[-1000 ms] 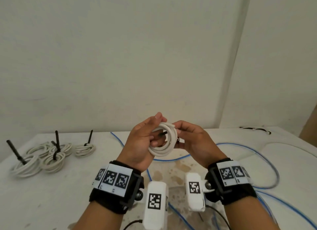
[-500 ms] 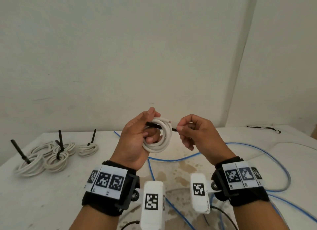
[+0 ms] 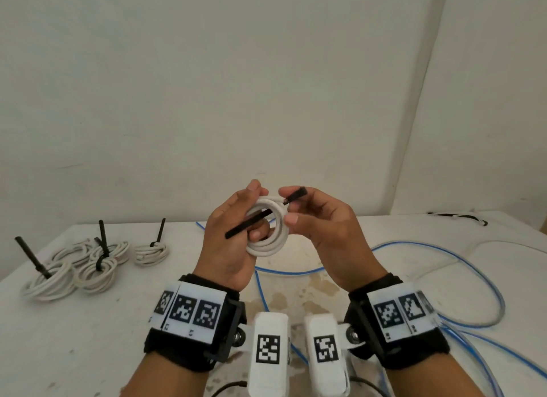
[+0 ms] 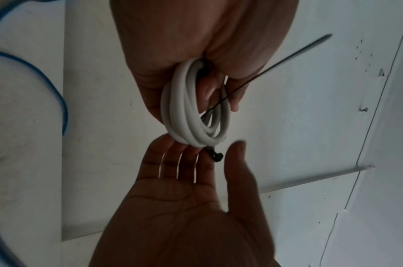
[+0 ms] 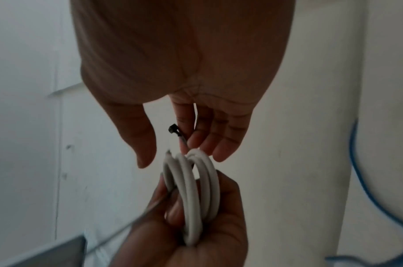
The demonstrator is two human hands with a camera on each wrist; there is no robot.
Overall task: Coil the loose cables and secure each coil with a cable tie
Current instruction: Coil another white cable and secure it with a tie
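Observation:
My left hand grips a small white cable coil above the table, its fingers curled through the ring. A black cable tie runs through the coil. Its tail slants down-left over my left hand, and its head sticks up at the right. My right hand is beside the coil with straight fingers touching its rim. In the right wrist view the tie head lies against the index finger, with the thumb held apart. The left wrist view shows the coil and the thin tie tail.
Several white coils with black ties, such as the nearest pile, lie at the table's left. A loose blue cable loops across the white table under and right of my hands. A black-and-white bundle lies at the far right, by the wall.
The right hand pinched the tie's end half a second ago; its thumb has now come away. The tie has swung from level to slanted, tail down-left.

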